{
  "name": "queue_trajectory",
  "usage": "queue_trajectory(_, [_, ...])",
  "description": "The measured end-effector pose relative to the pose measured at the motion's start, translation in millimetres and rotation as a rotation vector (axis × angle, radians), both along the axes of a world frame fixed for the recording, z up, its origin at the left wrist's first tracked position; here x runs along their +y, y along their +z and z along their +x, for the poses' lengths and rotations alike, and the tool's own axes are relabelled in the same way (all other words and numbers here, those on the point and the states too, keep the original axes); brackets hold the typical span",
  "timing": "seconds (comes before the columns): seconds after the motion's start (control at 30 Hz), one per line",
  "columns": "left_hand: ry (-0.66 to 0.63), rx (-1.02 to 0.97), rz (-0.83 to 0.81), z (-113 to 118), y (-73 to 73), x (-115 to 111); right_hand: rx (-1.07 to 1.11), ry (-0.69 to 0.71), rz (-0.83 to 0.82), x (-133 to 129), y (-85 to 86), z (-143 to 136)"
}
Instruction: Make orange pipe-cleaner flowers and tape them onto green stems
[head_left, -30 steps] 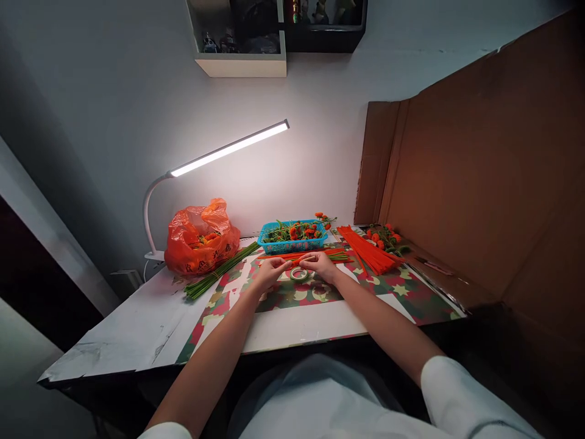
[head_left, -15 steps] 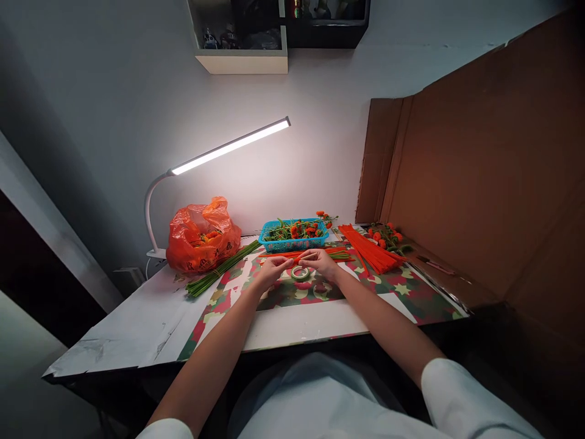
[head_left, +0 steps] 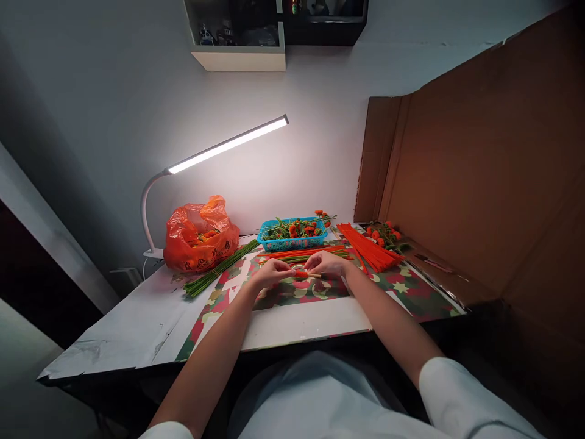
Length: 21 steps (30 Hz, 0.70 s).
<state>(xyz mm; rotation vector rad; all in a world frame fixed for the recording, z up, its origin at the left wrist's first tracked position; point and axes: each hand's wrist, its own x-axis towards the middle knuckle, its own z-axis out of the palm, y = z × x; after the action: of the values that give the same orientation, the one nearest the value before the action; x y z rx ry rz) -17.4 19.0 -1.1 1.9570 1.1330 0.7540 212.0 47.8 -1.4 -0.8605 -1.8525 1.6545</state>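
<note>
One partly orange stick (head_left: 306, 275): left hand (head_left: 273, 273) holding, right hand (head_left: 328, 264) close by.

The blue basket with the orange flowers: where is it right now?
In the head view, the blue basket sits near the wall, just right of the orange plastic bag.

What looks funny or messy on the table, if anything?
A few orange flowers poke out past the right end of the blue plastic basket. One thin red strip sticks out apart from the fanned red bundle. Both just look untidy; I can't see any spill or damage.
</note>
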Motion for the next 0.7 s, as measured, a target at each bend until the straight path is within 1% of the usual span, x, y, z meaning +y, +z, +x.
queue_trajectory(0.07, [0.040,0.059,0.024,0,-2.2,2,-0.038,-0.088,0.056,2,-2.8,0])
queue_trajectory(0.17, [0.101,0.116,0.042,0,-5.0,3,-0.056,-0.211,0.187,6,-8.8,-3])
queue_trajectory(0.3, [0.189,0.101,0.092,1,-7.1,5,-0.028,-0.383,0.380,7,-13.5,-13])
queue_trajectory(0.4, [0.253,0.061,0.156,2,-8.3,7,-0.094,-0.550,0.586,-1,-10.6,-22])
queue_trajectory(0.47, [0.294,0.019,0.201,3,-8.4,8,-0.163,-0.672,0.786,-9,-6.6,-29])
queue_trajectory(0.53, [0.324,-0.045,0.212,5,-8.3,9,-0.251,-0.723,0.973,-16,-3.0,-34])
queue_trajectory(0.57, [0.333,-0.082,0.201,6,-8.3,9,-0.290,-0.734,1.036,-19,-1.9,-36])
queue_trajectory(0.63, [0.339,-0.151,0.157,8,-8.9,9,-0.347,-0.742,1.132,-22,-1.5,-39])
queue_trajectory(0.7, [0.350,-0.197,0.091,9,-10.3,9,-0.370,-0.745,1.177,-23,-2.9,-41])
